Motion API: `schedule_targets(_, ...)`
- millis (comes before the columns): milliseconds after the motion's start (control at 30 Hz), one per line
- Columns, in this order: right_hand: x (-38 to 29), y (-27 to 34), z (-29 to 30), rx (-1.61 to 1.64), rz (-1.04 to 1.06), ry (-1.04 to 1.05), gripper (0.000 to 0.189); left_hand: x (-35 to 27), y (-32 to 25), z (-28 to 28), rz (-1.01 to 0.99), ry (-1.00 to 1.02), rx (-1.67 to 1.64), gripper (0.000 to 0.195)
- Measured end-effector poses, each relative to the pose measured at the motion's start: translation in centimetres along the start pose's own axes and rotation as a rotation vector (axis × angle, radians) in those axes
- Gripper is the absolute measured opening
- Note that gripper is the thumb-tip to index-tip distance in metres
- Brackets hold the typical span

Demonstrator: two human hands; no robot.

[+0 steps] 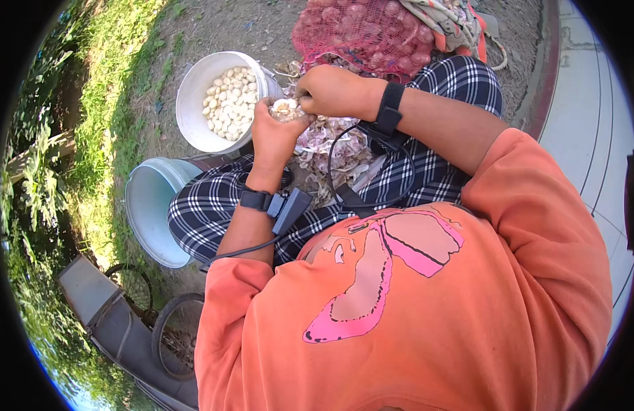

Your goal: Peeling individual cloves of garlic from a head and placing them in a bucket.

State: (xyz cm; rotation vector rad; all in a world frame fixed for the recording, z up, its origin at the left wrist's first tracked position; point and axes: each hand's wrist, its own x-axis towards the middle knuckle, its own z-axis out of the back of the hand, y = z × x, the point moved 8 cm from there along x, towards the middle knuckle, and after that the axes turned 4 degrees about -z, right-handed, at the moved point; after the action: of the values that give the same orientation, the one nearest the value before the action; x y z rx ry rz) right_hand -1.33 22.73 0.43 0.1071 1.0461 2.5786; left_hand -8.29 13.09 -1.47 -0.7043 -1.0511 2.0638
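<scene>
My left hand (277,134) holds a partly opened garlic bulb (284,108) between thumb and fingers, its pale inside facing up. Against the bulb's right side, my right hand (337,92) is curled with its fingers pinching there; the fingertips are partly hidden. Just left of both hands, a white plastic bucket (191,120) leans towards me, with many peeled garlic cloves (232,103) inside. Below the hands, a heap of papery garlic skins (332,146) lies between my legs.
A red mesh sack (366,33) full of garlic bulbs lies ahead, beside a pale cloth bag (450,20). By my left knee a light blue bucket (152,216) lies tilted. A bicycle wheel (160,336) stands behind left; a tiled floor (579,92) borders the right.
</scene>
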Motion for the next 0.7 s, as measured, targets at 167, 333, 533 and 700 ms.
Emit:
schedule_targets(167, 0.6, -1.7, 1.4, 0.075, -0.131, -0.071, 0.022, 0.0, -1.0, -0.5, -0.011, 0.089, -0.298, 0.061)
schedule_targets(333, 0.5, -4.9, -1.6, 0.195, -0.438, 0.290, 0.032, -0.6, -2.6, -1.4, 0.004, 0.232, -0.783, 0.062)
schedule_targets(533, 1.5, -4.4, 1.3, 0.442, -0.261, -0.096, 0.018, -0.6, -1.5, -1.9, 0.177, 0.262, -0.910, 0.058)
schedule_targets(700, 0.9, -0.2, 1.2, 0.436, 0.124, -0.069, 0.031, -0.2, -0.7, -1.6, 0.095, 0.203, -0.501, 0.055)
